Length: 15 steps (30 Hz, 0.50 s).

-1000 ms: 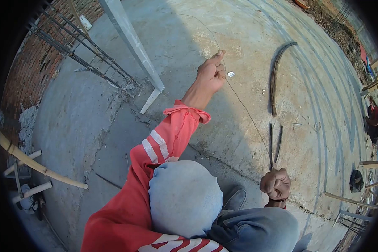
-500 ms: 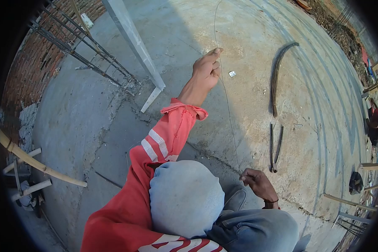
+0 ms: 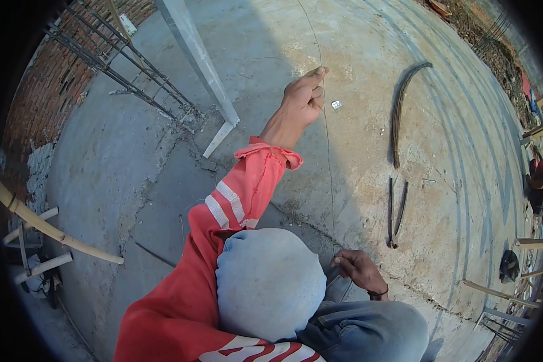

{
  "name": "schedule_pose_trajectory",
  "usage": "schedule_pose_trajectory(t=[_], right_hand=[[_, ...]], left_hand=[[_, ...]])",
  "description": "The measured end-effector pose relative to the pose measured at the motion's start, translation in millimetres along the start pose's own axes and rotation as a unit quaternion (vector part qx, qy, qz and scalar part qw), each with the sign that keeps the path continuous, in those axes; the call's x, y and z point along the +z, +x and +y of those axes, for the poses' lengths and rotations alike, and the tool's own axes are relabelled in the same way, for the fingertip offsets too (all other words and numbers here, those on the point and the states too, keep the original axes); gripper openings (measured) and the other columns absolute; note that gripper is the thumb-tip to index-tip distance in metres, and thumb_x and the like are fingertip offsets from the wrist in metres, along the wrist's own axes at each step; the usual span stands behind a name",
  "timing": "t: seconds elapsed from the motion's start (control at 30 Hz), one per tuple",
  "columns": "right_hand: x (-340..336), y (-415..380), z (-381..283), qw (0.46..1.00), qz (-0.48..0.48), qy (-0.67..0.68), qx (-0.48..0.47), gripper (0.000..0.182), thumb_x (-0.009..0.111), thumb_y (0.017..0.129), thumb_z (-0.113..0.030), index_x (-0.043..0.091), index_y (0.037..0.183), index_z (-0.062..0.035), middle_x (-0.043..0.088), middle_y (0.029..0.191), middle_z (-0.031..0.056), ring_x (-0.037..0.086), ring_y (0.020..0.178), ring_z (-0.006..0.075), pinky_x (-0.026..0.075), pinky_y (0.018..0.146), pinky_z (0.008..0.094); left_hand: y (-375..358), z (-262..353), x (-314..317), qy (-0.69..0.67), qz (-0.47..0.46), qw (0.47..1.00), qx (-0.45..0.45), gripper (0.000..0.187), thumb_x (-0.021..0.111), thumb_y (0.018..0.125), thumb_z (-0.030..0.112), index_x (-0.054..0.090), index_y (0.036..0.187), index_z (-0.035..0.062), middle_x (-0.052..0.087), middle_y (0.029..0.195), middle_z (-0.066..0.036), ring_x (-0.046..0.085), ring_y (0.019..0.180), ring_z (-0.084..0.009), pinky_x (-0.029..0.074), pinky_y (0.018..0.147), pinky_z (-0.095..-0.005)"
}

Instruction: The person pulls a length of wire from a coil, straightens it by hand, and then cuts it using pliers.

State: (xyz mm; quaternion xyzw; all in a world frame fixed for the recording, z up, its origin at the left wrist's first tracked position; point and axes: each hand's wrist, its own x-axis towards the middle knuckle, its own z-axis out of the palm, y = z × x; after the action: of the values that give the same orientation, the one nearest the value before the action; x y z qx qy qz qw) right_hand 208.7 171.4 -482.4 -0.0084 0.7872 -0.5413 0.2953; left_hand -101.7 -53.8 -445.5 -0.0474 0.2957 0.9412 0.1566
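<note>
In the upper middle of the head view, my left hand [image 3: 304, 99] reaches out in a red sleeve, thumb and fingers pinched on a thin wire [image 3: 330, 169]. The wire runs down over the concrete to my right hand [image 3: 361, 269], which pinches its lower end close to my bent knee. Beyond my left hand the wire continues toward the top edge. To the right of the hands lie dark pincers [image 3: 396, 211], handles spread, below a curved bundle of wires [image 3: 399, 111]. A small white scrap [image 3: 336, 104] is beside my left hand.
A metal post [image 3: 200, 60] and a rebar cage [image 3: 123, 66] stand at upper left, near a brick wall [image 3: 39, 96]. Bamboo poles [image 3: 66, 238] jut in at left. At right are a black bag [image 3: 509, 265] and wooden pieces [image 3: 501, 291].
My left hand has moved slightly right and up the view. My right hand has shifted left and a little down, and the wire between them now runs more vertically.
</note>
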Motion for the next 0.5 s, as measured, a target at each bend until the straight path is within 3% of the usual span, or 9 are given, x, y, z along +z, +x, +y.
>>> schedule_pose_trajectory(t=[0.03,0.07,0.13,0.17,0.3,0.33,0.37,0.4,0.5], right_hand=[[0,-5,-10,0.984,-0.159,0.077,-0.008,0.03,0.051,0.097,-0.022,0.061,0.08,0.0009,0.053,0.056,0.0039,0.046,0.048,0.0119,0.035,0.047,0.0276],[-4,-10,-7,0.984,-0.159,0.078,-0.008,0.03,0.051,0.097,-0.022,0.061,0.08,0.0009,0.053,0.056,0.0039,0.046,0.048,0.0119,0.035,0.047,0.0276],[-20,-24,3,0.844,-0.115,0.431,-0.299,0.034,0.048,0.099,-0.025,0.06,0.08,0.0008,0.05,0.055,0.0018,0.043,0.048,0.0097,0.034,0.045,0.0277],[-30,-24,8,0.844,-0.115,0.43,-0.299,0.034,0.048,0.099,-0.025,0.06,0.08,0.0008,0.05,0.055,0.0018,0.043,0.048,0.0097,0.034,0.045,0.0277],[-67,-12,14,0.753,0.232,0.608,-0.101,0.033,0.045,0.1,-0.027,0.06,0.084,-0.0021,0.04,0.052,-0.0018,0.035,0.047,0.0085,0.03,0.043,0.0284],[-62,-7,22,0.754,0.23,0.606,-0.101,0.033,0.045,0.1,-0.027,0.06,0.084,-0.0021,0.04,0.052,-0.0018,0.035,0.047,0.0085,0.03,0.043,0.0284],[-52,2,30,0.905,0.276,0.316,-0.064,0.03,0.046,0.099,-0.024,0.06,0.084,-0.0024,0.043,0.053,-0.0004,0.038,0.048,0.0108,0.032,0.044,0.0296],[-42,7,36,0.956,0.291,-0.009,-0.02,0.027,0.047,0.098,-0.022,0.06,0.084,-0.0027,0.047,0.054,0.0011,0.041,0.048,0.0131,0.034,0.046,0.0308],[-4,4,18,0.977,0.104,-0.173,-0.066,0.022,0.05,0.097,-0.018,0.059,0.086,-0.0006,0.054,0.059,0.0057,0.049,0.053,0.0212,0.039,0.053,0.0342]], left_hand=[[2,0,-5,-0.007,0.01,1.0,-0.008,0.025,0.06,0.093,0.015,0.055,0.114,0.0033,0.029,0.062,0.011,0.022,0.046,-0.0009,0.017,0.04,-0.0176],[3,0,-9,-0.006,0.01,1.0,-0.008,0.025,0.06,0.093,0.015,0.055,0.114,0.0033,0.029,0.062,0.011,0.022,0.046,-0.0009,0.017,0.04,-0.0176],[7,3,-16,-0.054,0.028,0.998,-0.015,0.021,0.06,0.093,0.014,0.056,0.111,0.0037,0.028,0.061,0.011,0.022,0.046,-0.001,0.017,0.04,-0.0174],[8,4,-18,-0.055,0.028,0.998,-0.015,0.021,0.06,0.093,0.014,0.056,0.111,0.0037,0.028,0.061,0.011,0.022,0.046,-0.001,0.017,0.04,-0.0174],[8,9,-10,-0.081,0.023,0.996,0.001,0.02,0.06,0.093,0.013,0.055,0.11,0.0035,0.026,0.061,0.01,0.022,0.046,-0.0013,0.016,0.04,-0.0174],[6,10,-7,-0.071,0.03,0.997,0.018,0.021,0.06,0.093,0.012,0.055,0.111,0.003,0.026,0.061,0.01,0.022,0.046,-0.0015,0.016,0.04,-0.0174],[6,11,-6,-0.072,0.031,0.997,0.02,0.021,0.06,0.093,0.012,0.055,0.111,0.003,0.026,0.061,0.01,0.022,0.046,-0.0015,0.016,0.04,-0.0174],[6,10,-6,-0.05,0.025,0.998,0.021,0.02,0.06,0.093,0.014,0.057,0.11,0.0036,0.028,0.062,0.01,0.022,0.046,-0.001,0.017,0.04,-0.0173],[5,0,-11,-0.022,0.025,0.999,0.004,0.018,0.061,0.093,0.014,0.059,0.107,0.0038,0.03,0.062,0.011,0.021,0.045,-0.0007,0.018,0.041,-0.0172]])
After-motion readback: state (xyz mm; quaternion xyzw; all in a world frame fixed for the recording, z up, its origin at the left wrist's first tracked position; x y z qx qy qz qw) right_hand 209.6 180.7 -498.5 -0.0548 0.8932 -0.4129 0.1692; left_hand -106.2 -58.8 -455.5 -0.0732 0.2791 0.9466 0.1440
